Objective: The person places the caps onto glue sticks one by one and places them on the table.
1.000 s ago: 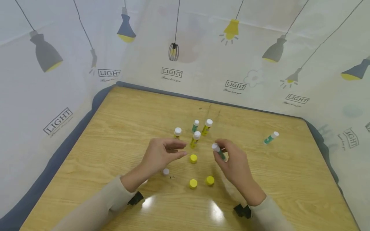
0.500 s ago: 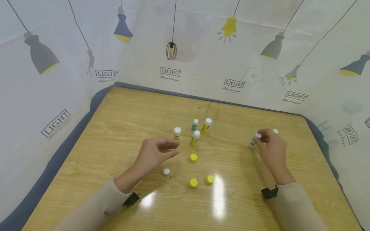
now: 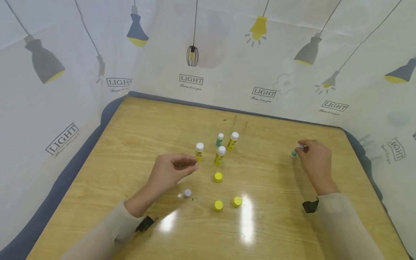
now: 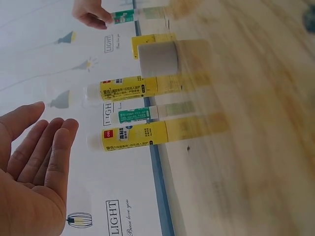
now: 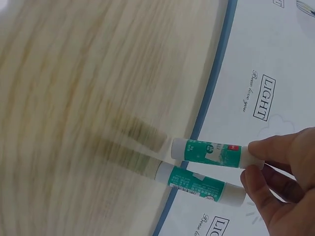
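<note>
My right hand (image 3: 315, 162) pinches a small green glue stick (image 5: 211, 152) by its white cap, holding it upright close to the table top; whether its base touches is unclear. Beside it stands another green glue stick (image 5: 197, 183), which the hand hides in the head view. My left hand (image 3: 169, 169) hovers over the table with relaxed fingers and holds nothing. Just beyond its fingertips is a yellow glue stick (image 3: 199, 151) with a white cap. Close by stand two more yellow glue sticks, one nearer (image 3: 220, 155) and one farther (image 3: 232, 141), plus a green glue stick (image 3: 219, 140).
Three yellow caps lie on the wooden table (image 3: 146, 122): one mid-table (image 3: 218, 177), and a left cap (image 3: 218, 205) and right cap (image 3: 237, 201) nearer me. A small white cap (image 3: 187, 193) lies below my left hand. A lamp-printed curtain (image 3: 227, 79) borders the table.
My right hand has carried the green glue stick from mid-table to the right, beside the other green one. My left hand has drifted slightly left, still holding nothing.
</note>
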